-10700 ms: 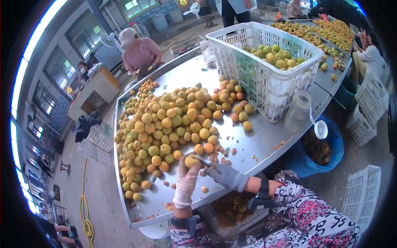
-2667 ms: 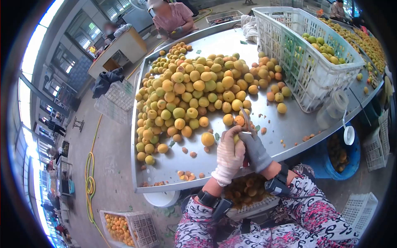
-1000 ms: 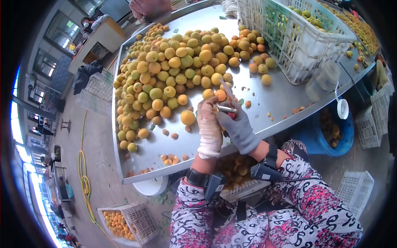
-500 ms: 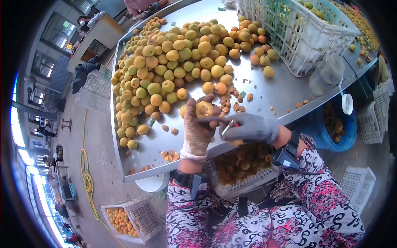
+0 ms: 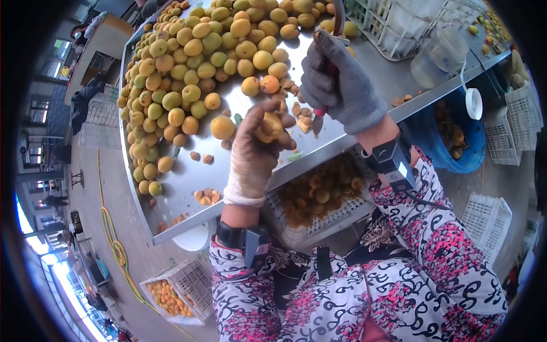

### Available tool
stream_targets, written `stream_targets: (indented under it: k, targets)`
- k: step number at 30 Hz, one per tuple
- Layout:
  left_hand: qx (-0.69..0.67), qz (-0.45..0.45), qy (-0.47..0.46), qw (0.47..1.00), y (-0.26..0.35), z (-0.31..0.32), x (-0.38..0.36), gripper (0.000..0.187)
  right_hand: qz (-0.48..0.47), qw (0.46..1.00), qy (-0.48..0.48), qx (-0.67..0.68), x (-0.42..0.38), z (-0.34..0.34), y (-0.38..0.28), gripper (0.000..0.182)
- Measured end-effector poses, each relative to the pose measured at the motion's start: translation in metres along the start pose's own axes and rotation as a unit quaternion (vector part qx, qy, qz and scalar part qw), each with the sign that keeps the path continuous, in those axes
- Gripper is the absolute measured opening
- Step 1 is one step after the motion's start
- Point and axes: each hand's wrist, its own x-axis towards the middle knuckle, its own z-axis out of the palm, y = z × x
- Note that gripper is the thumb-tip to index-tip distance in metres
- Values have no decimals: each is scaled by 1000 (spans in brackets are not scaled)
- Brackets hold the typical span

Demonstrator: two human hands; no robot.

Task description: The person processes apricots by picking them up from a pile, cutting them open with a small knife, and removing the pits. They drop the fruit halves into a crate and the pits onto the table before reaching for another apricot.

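Observation:
My left hand (image 5: pixel 259 145), in a stained whitish glove, is closed around a cut apricot (image 5: pixel 269 128) just above the metal table (image 5: pixel 228 194). My right hand (image 5: pixel 339 85), in a grey glove, is raised to the right and wrapped round a red-handled tool (image 5: pixel 340 20). A thin, dark, curved part of the tool sticks up past the fist, and some red shows below it. Much of its handle is hidden by the fingers. A whole apricot (image 5: pixel 222 127) sits left of my left hand. Apricot stones and scraps (image 5: pixel 305 119) lie between the hands.
A large apricot pile (image 5: pixel 199 62) covers the table's left and back. A white crate (image 5: pixel 393 34) and a plastic jar (image 5: pixel 439 57) stand at right. Below the front edge is a crate of apricot halves (image 5: pixel 325 194); a blue tub (image 5: pixel 461 142) is beyond it.
My right hand has moved up and away from my left with the tool, which was at the fruit before. The left hand still holds apricot. The whole view has shifted.

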Motion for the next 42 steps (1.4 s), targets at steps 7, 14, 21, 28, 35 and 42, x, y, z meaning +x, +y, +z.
stream_targets:
  k: [7, 14, 21, 28, 35, 42]
  targets:
    - [-8, -50, -2, 999, -13, 31, 3, 40, -84, 994, 64, -7, 2, 20, -6, 39]
    - [-13, -51, 24, 998, -19, 35, 6, 31, -105, 987, 120, -6, -5, 36, -1, 29]
    - [-88, -28, 46, 995, -21, 45, 5, 26, -109, 988, 112, -1, -10, 43, 6, 19]
    - [25, 9, 88, 996, -19, 61, -7, 25, -83, 988, 120, 48, -3, 38, 7, 29]
    - [-205, -117, -95, 967, -17, 42, -6, 32, -31, 994, 38, 102, 0, 30, 7, 45]
    - [-192, -131, -259, 938, -15, 29, -3, 28, -25, 999, 3, 44, -6, 35, 7, 44]
